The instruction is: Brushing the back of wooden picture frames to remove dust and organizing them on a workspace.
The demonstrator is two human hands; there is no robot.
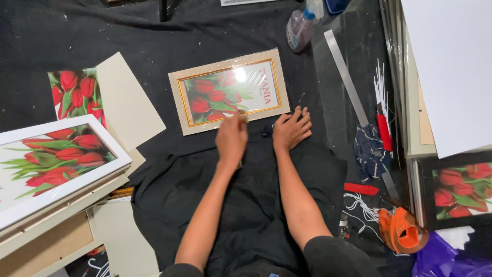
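Currently my left hand pinches the tulip picture's lower edge, while my right hand lies flat, released, on the black cloth.

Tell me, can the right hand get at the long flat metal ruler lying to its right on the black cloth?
Probably yes. The right hand rests flat on the black cloth, and the long flat metal ruler lies uncovered just to its right, with only bare cloth between them. The left hand is off to the other side.
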